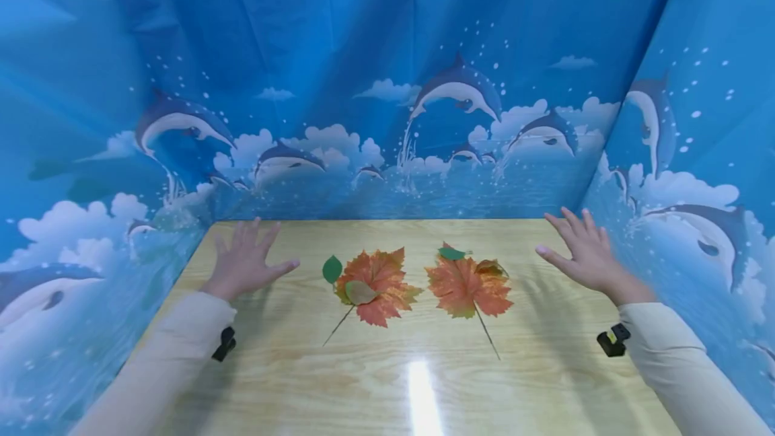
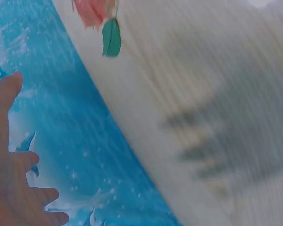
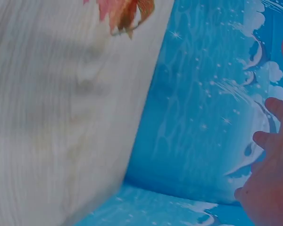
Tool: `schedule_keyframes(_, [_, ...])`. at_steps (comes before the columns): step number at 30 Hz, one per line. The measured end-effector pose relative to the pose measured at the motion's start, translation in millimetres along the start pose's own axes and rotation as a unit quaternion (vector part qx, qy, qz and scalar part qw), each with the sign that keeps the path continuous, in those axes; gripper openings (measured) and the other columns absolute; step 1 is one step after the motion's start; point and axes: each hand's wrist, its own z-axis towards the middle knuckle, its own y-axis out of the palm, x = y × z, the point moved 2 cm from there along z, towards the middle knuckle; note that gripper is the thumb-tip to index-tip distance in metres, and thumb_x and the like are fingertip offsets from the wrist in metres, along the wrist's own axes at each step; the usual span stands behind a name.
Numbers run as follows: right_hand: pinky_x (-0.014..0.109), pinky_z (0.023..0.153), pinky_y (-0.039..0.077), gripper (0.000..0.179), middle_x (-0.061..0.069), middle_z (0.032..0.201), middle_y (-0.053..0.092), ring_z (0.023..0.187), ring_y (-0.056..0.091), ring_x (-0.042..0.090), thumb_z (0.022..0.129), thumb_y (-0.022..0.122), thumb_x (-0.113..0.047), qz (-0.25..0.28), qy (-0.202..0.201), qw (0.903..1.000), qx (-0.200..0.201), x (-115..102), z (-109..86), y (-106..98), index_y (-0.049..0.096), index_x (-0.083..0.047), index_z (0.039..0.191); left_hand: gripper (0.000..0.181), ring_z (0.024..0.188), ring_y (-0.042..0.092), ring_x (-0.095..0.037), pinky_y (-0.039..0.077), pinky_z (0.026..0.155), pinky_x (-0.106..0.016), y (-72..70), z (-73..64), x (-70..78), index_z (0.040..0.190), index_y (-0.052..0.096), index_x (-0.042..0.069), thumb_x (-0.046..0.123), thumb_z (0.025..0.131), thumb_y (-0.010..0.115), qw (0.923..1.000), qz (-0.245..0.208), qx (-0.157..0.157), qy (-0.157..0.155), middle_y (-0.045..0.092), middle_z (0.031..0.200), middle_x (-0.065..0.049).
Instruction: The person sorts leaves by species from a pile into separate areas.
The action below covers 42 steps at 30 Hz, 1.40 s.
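Two orange-red maple leaves lie on the table. On the left maple leaf rest a small green leaf at its left edge and a pale olive leaf near its stem. The right maple leaf carries a dark green leaf at its top and a curled brownish leaf at its upper right. My left hand hovers left of them with fingers spread, holding nothing. To the right, my right hand is likewise raised above the table, fingers spread and touching nothing.
The wood-grain table has a bright light reflection near its front. Blue dolphin-print curtain encloses it at the back and both sides. A small black device sits at the right wrist, another black device at the left.
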Motion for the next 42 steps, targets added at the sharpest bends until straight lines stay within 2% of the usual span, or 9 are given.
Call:
schedule_keyframes(8, [0.076, 0.1, 0.002, 0.073, 0.032, 0.153, 0.011, 0.139, -0.006, 0.054, 0.096, 0.053, -0.042, 0.053, -0.019, 0.9984, 0.002, -0.7, 7.4, 29.8, 0.023, -0.004, 0.151, 0.092, 0.14, 0.004, -0.051, -0.002, 0.104, -0.073, 36.7, 3.7, 18.9, 0.152, 0.024, 0.009, 0.065, 0.086, 0.055, 0.9991, -0.038, -0.007, 0.016, 0.013, 0.155, -0.029])
schedule_keyframes(15, [0.075, 0.1, 0.008, 0.073, 0.031, 0.154, 0.012, 0.14, -0.003, 0.052, 0.096, 0.054, -0.042, 0.127, -0.001, 0.9919, -0.011, 4.6, 11.5, 65.0, 0.024, -0.003, 0.15, 0.087, 0.141, 0.011, -0.048, 0.007, 0.107, -0.07, 69.7, 1.3, 40.6, 0.151, 0.028, 0.011, 0.057, 0.085, 0.062, 0.9963, -0.081, 0.006, 0.029, 0.019, 0.155, -0.024])
schedule_keyframes(22, [0.072, 0.102, 0.016, 0.067, 0.032, 0.152, 0.018, 0.138, 0.012, 0.054, 0.097, 0.056, -0.033, 0.168, 0.013, 0.9857, 0.002, 9.8, 11.2, 95.1, 0.027, 0.0, 0.148, 0.084, 0.14, 0.022, -0.043, 0.016, 0.107, -0.067, 91.9, -0.8, 57.1, 0.148, 0.034, 0.009, 0.052, 0.084, 0.066, 0.9914, -0.122, 0.024, 0.039, 0.029, 0.153, -0.021])
schedule_keyframes(32, [0.067, 0.105, 0.02, 0.066, 0.029, 0.151, 0.025, 0.135, 0.024, 0.051, 0.097, 0.055, -0.037, 0.211, 0.046, 0.9762, 0.021, 17.3, 11.3, 124.9, 0.03, -0.001, 0.147, 0.076, 0.136, 0.036, -0.037, 0.035, 0.104, -0.056, 113.9, -2.8, 75.2, 0.146, 0.039, 0.011, 0.043, 0.085, 0.071, 0.976, -0.217, 0.019, -0.006, 0.038, 0.149, -0.014])
schedule_keyframes(34, [0.066, 0.105, 0.021, 0.065, 0.03, 0.15, 0.026, 0.134, 0.026, 0.052, 0.098, 0.055, -0.036, 0.215, 0.048, 0.9751, 0.027, 16.9, 11.8, 128.5, 0.031, 0.0, 0.146, 0.075, 0.13, 0.044, -0.036, 0.039, 0.101, -0.054, 117.2, -2.9, 78.1, 0.145, 0.041, 0.01, 0.042, 0.085, 0.071, 0.9727, -0.23, 0.026, -0.016, 0.045, 0.145, -0.014])
schedule_keyframes(36, [0.065, 0.106, 0.022, 0.064, 0.03, 0.149, 0.027, 0.135, 0.026, 0.051, 0.098, 0.055, -0.035, 0.222, 0.056, 0.9729, 0.031, 16.5, 11.8, 131.6, 0.032, 0.0, 0.146, 0.073, 0.113, 0.057, -0.035, 0.045, 0.094, -0.051, 120.5, -2.6, 80.8, 0.144, 0.042, 0.009, 0.039, 0.085, 0.072, 0.9684, -0.246, 0.033, -0.026, 0.052, 0.138, -0.014])
schedule_keyframes(38, [0.064, 0.106, 0.022, 0.062, 0.03, 0.149, 0.028, 0.135, 0.025, 0.05, 0.098, 0.055, -0.034, 0.227, 0.064, 0.9713, 0.034, 15.7, 12.4, 133.9, 0.033, 0.0, 0.146, 0.071, 0.106, 0.06, -0.033, 0.048, 0.09, -0.049, 124.1, -1.9, 83.1, 0.143, 0.044, 0.007, 0.037, 0.085, 0.072, 0.9649, -0.257, 0.045, -0.032, 0.057, 0.133, -0.015])
schedule_keyframes(41, [0.063, 0.106, 0.024, 0.06, 0.031, 0.148, 0.029, 0.134, 0.027, 0.05, 0.098, 0.055, -0.031, 0.233, 0.075, 0.9689, 0.037, 14.3, 13.1, 136.5, 0.035, 0.0, 0.145, 0.065, 0.105, 0.061, -0.033, 0.049, 0.089, -0.047, 129.9, -0.4, 85.5, 0.138, 0.049, 0.004, 0.033, 0.085, 0.073, 0.9585, -0.276, 0.06, -0.04, 0.06, 0.128, -0.016])
schedule_keyframes(42, [0.062, 0.106, 0.025, 0.06, 0.031, 0.147, 0.03, 0.134, 0.029, 0.05, 0.098, 0.056, -0.031, 0.234, 0.078, 0.9684, 0.04, 13.6, 13.4, 137.1, 0.035, 0.0, 0.145, 0.063, 0.111, 0.059, -0.032, 0.048, 0.092, -0.046, 131.8, 0.0, 86.2, 0.137, 0.051, 0.004, 0.032, 0.085, 0.074, 0.9567, -0.28, 0.065, -0.043, 0.06, 0.128, -0.015])
